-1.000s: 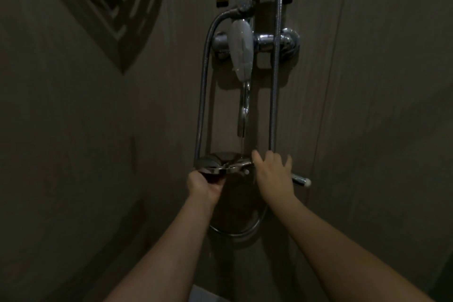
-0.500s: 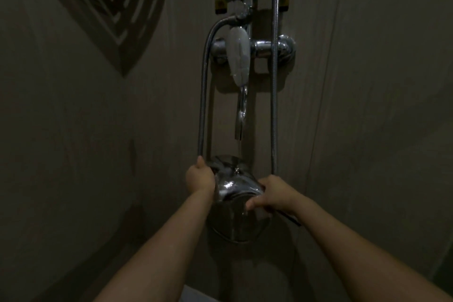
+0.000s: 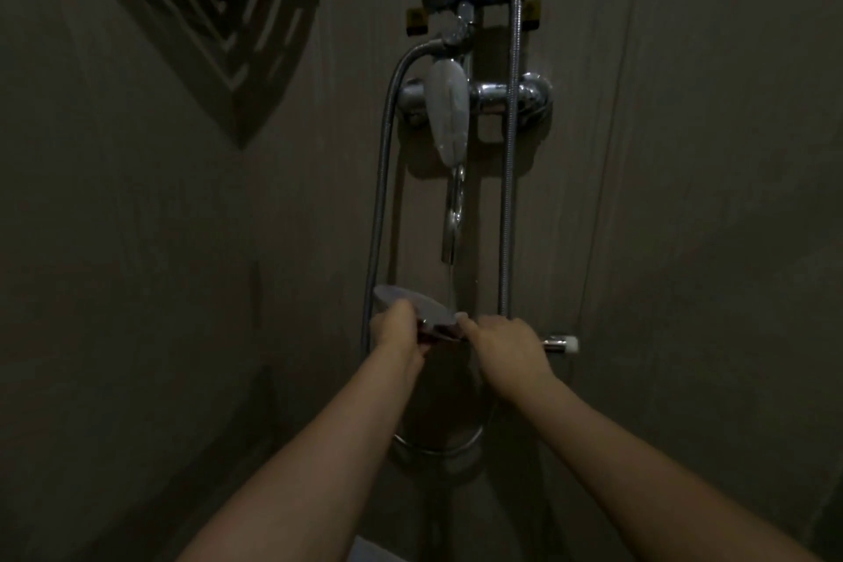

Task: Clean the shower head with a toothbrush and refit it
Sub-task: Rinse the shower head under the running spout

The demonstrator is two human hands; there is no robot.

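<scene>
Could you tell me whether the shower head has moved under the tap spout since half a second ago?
Yes. The shower head has tipped flatter and risen toward the spout, in both hands.

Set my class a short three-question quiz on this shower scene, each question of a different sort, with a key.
1. True or false: the shower head sits clipped in its wall holder.
2. Which hand holds the shower head's handle, whose white-tipped end pokes out to the right?
A. left hand
B. right hand
C. neither
3. Fill in: a thin stream of water runs from the ____ above the shower head.

Key: 1 false, both hands hold it below the tap; 2 B; 3 spout.
</scene>
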